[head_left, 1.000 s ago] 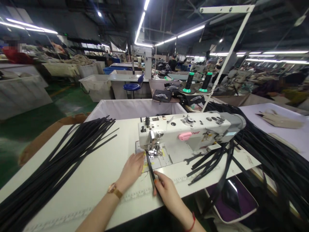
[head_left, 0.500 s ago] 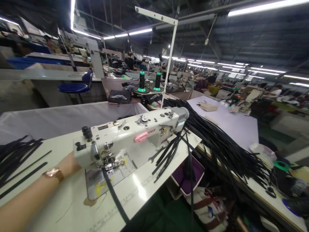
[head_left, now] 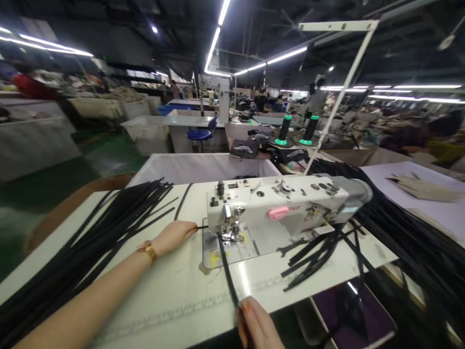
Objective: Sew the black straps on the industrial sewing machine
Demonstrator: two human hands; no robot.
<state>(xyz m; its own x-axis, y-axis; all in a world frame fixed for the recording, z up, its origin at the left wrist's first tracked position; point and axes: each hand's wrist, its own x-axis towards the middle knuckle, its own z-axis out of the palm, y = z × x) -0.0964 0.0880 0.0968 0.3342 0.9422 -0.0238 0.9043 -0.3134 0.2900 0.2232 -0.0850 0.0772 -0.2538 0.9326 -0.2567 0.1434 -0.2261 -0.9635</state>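
In the head view a white sewing machine (head_left: 254,203) stands on a pale table. A narrow black strap (head_left: 226,269) runs from under its presser foot (head_left: 231,236) toward the front edge. At that near end my right hand (head_left: 258,324) is closed on the strap, slightly blurred. Left of the machine head, my left hand (head_left: 180,234), with a watch at the wrist, pinches a short visible stretch of black strap. Whether both hands hold one and the same strap is hidden behind the machine head. A pink piece (head_left: 278,213) sits on the machine's arm.
Bundled black straps (head_left: 119,228) lie at the left; more straps (head_left: 403,232) hang over the right side. A wrench (head_left: 290,248) lies by the machine. Two black thread cones (head_left: 285,128) stand behind. A purple-lined bin (head_left: 348,315) is below the table's right edge.
The view has swung left, bringing the left strap bundle in. My left hand has come out from behind the machine head, pinching strap. My right hand has entered and gripped the strap's near end.
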